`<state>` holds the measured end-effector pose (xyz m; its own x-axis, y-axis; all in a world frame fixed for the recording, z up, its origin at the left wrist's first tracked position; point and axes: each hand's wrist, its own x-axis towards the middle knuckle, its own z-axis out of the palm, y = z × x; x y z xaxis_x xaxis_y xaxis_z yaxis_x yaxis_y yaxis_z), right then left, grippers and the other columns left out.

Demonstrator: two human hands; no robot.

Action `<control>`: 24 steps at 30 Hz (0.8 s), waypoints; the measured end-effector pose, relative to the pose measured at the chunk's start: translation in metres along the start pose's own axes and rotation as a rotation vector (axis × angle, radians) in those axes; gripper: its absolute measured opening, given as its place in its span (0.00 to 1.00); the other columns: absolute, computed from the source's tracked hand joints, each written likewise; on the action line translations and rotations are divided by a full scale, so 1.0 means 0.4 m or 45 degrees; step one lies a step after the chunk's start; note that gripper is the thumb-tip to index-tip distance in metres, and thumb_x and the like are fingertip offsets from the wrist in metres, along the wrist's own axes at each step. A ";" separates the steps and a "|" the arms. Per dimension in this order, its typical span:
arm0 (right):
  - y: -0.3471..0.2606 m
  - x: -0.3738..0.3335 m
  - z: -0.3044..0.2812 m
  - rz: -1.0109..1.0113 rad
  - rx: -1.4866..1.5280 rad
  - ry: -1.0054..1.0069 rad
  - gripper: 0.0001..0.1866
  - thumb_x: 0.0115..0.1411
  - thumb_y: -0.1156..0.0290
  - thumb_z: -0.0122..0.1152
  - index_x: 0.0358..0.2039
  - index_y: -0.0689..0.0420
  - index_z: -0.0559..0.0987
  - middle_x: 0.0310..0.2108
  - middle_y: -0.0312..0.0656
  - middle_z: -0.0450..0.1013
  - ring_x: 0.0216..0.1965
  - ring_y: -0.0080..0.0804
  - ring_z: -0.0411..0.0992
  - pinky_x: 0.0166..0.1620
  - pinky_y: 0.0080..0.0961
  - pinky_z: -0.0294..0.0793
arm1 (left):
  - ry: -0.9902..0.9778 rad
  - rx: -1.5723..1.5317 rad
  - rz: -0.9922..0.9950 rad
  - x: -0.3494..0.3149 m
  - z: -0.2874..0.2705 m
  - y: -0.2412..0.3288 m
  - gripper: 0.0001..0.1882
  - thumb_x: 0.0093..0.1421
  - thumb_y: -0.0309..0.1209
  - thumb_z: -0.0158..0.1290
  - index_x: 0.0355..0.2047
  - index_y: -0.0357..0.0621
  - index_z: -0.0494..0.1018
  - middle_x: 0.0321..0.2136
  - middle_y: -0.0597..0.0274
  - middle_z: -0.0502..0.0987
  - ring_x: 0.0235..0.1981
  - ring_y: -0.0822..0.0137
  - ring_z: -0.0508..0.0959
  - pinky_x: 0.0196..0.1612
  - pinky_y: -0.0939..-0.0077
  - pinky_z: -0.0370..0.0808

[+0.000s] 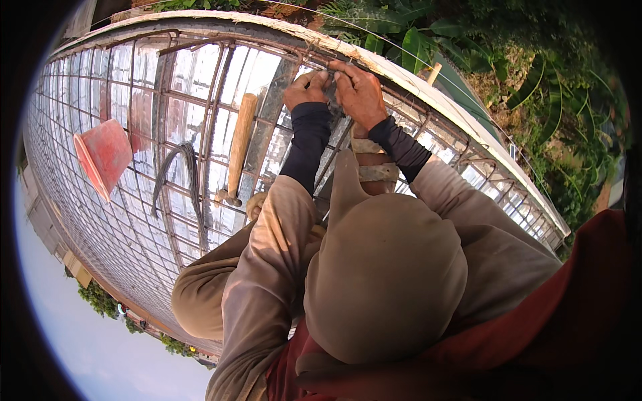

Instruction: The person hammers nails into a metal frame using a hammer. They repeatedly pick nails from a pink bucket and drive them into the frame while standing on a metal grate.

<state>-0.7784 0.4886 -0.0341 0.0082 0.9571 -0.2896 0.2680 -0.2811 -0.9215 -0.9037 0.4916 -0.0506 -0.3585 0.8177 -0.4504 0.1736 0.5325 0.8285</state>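
Both my hands are at the steel bar mesh (192,97) near the slab's edge. My left hand (307,91) is closed, thumb and forefinger pinched together; what is between them, if anything, is too small to make out. Close beside it, my right hand (360,95) has its fingers bent and pressed together over the bars, and what they grip is hidden. To the left of my left forearm lies a hammer (241,142) with a wooden handle, its head toward me. A bent bundle of thin tie wire (189,175) rests on the mesh further left.
A faded red bucket (110,155) stands on the mesh at the left. Shiny metal sheeting (257,70) shows beneath the bars. A pale board edge (281,23) borders the mesh, with plants (418,47) beyond and below. My bent knee (388,277) and strapped foot (374,172) are close behind my hands.
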 end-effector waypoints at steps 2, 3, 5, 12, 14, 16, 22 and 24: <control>-0.014 -0.002 -0.003 0.068 0.024 -0.024 0.16 0.65 0.69 0.50 0.49 0.61 0.80 0.26 0.44 0.79 0.24 0.30 0.76 0.31 0.28 0.75 | -0.057 -0.255 -0.292 0.005 0.001 0.010 0.09 0.57 0.29 0.63 0.33 0.32 0.83 0.23 0.56 0.83 0.19 0.74 0.76 0.24 0.80 0.73; -0.022 -0.003 -0.004 0.098 0.067 -0.026 0.16 0.66 0.69 0.50 0.49 0.61 0.80 0.27 0.43 0.79 0.24 0.28 0.76 0.31 0.27 0.75 | -0.081 -0.300 -0.328 0.004 0.000 0.019 0.09 0.57 0.28 0.62 0.33 0.33 0.82 0.23 0.58 0.82 0.19 0.75 0.74 0.22 0.81 0.70; -0.036 -0.005 -0.007 0.156 0.152 -0.033 0.15 0.66 0.69 0.50 0.48 0.61 0.80 0.27 0.42 0.80 0.23 0.26 0.74 0.30 0.26 0.74 | -0.126 -0.391 -0.397 0.001 -0.004 0.039 0.07 0.58 0.27 0.61 0.33 0.33 0.81 0.23 0.63 0.81 0.18 0.79 0.70 0.20 0.84 0.64; -0.004 0.007 0.004 0.143 0.295 -0.088 0.15 0.71 0.68 0.51 0.53 0.59 0.78 0.17 0.32 0.69 0.15 0.16 0.63 0.19 0.19 0.64 | -0.190 -0.321 -0.491 0.014 -0.030 0.077 0.07 0.58 0.28 0.61 0.31 0.35 0.81 0.23 0.65 0.81 0.19 0.78 0.70 0.22 0.82 0.67; 0.000 0.007 -0.003 0.128 0.227 -0.111 0.15 0.71 0.68 0.51 0.54 0.58 0.78 0.17 0.32 0.69 0.14 0.16 0.63 0.18 0.19 0.63 | -0.211 -0.337 -0.514 0.021 -0.029 0.057 0.08 0.58 0.30 0.61 0.31 0.35 0.81 0.24 0.65 0.81 0.19 0.78 0.70 0.23 0.82 0.68; -0.014 0.013 -0.008 0.131 0.187 -0.125 0.17 0.70 0.67 0.49 0.55 0.57 0.78 0.18 0.33 0.70 0.16 0.18 0.65 0.22 0.21 0.65 | -0.278 -0.001 -0.496 0.050 -0.019 0.054 0.10 0.59 0.34 0.60 0.26 0.39 0.81 0.20 0.68 0.80 0.19 0.78 0.74 0.25 0.81 0.72; -0.043 0.023 0.002 0.176 0.303 -0.153 0.17 0.71 0.68 0.47 0.54 0.56 0.79 0.22 0.31 0.72 0.21 0.17 0.65 0.26 0.19 0.65 | -0.280 0.366 -0.642 0.103 -0.021 0.048 0.15 0.59 0.44 0.63 0.30 0.44 0.83 0.27 0.63 0.84 0.22 0.69 0.82 0.26 0.72 0.79; -0.001 0.044 0.001 0.156 0.358 -0.233 0.17 0.71 0.64 0.50 0.55 0.55 0.78 0.26 0.33 0.76 0.24 0.16 0.70 0.28 0.16 0.67 | -0.228 0.261 -0.685 0.100 -0.018 0.057 0.15 0.59 0.44 0.63 0.31 0.44 0.83 0.29 0.61 0.84 0.24 0.66 0.83 0.27 0.69 0.81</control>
